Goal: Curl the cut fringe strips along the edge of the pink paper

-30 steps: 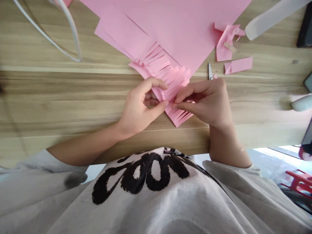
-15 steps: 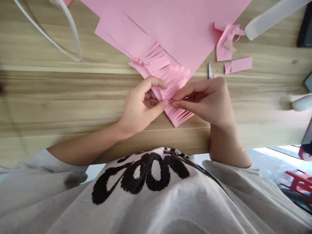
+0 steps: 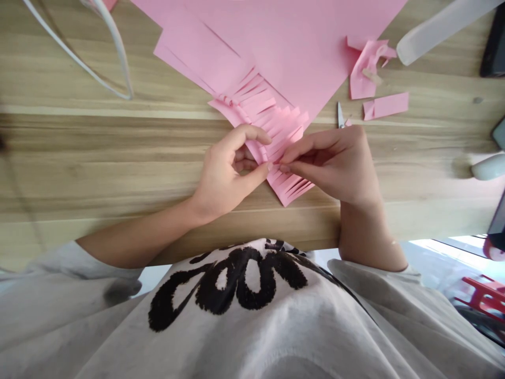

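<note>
- Fingertips [image 3: 265, 168] of the left hand [image 3: 224, 173] are closed narrow on the fringed pink paper [image 3: 286, 184], and the right hand [image 3: 331, 163] is pinched just as narrowly on it; a small gap is left between the two hands.
- That paper is held above the edge of the wooden table [image 3: 79, 158], with its cut end lying against a large pink sheet [image 3: 300, 47].
- Thin strips could be torn or creased if pulled too hard or pinched unevenly.
- The sheet is not held down, so it could be dragged out of place if the fringed part is tugged.
- Scissors [image 3: 340, 116] lie just beside the right hand, with their handles hidden, and could be knocked by a wrist movement.
- Counted: two hands, one pair of scissors, one large sheet, and two loose pink offcuts, [image 3: 365, 73] and [image 3: 384, 105], near the scissors.
- Many strips are seen, but their exact number cannot be told because some are covered by the fingers.
- One white curved wire [image 3: 106, 52] is also seen on the table, well apart from the hands.
</note>
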Demonstrator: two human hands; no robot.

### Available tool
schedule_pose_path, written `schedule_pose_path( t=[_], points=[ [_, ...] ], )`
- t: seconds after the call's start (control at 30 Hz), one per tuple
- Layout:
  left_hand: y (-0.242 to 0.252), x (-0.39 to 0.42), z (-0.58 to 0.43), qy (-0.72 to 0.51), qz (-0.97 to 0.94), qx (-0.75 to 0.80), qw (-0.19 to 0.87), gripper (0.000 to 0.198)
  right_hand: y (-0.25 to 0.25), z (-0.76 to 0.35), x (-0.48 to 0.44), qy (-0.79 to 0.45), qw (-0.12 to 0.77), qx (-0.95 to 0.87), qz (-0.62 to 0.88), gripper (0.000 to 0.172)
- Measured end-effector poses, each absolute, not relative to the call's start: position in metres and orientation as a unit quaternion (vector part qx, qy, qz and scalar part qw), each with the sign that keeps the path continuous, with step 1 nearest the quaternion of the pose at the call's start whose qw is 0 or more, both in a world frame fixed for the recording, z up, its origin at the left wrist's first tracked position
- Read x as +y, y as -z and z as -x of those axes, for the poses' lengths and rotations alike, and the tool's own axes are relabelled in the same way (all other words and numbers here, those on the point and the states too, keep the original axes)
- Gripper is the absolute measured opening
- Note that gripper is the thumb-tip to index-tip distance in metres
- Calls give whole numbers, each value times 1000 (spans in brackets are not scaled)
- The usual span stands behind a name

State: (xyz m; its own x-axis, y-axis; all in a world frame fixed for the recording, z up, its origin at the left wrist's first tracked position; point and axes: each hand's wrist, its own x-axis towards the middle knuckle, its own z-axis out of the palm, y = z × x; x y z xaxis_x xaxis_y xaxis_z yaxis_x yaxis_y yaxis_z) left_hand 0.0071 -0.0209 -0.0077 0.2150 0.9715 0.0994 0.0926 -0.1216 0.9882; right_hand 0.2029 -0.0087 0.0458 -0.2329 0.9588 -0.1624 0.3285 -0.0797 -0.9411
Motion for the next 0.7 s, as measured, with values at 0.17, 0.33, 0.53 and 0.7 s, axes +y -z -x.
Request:
schedule_pose_path(
  t=[0.17,0.33,0.53,0.7],
  points=[
    [8,-21,-7,-433,-606,449,494,31,-46,-202,-9,-513,319,-594,531,14],
    [10,-20,-7,-454,-607,427,493,28,-46,-203,-9,-511,328,-601,520,13],
    [10,-19,-7,-467,-609,414,489,27,-46,-203,-8,-506,323,-606,522,14],
    [8,-19,-7,-475,-602,408,496,27,-46,-203,-8,-503,320,-604,530,15]
  ],
)
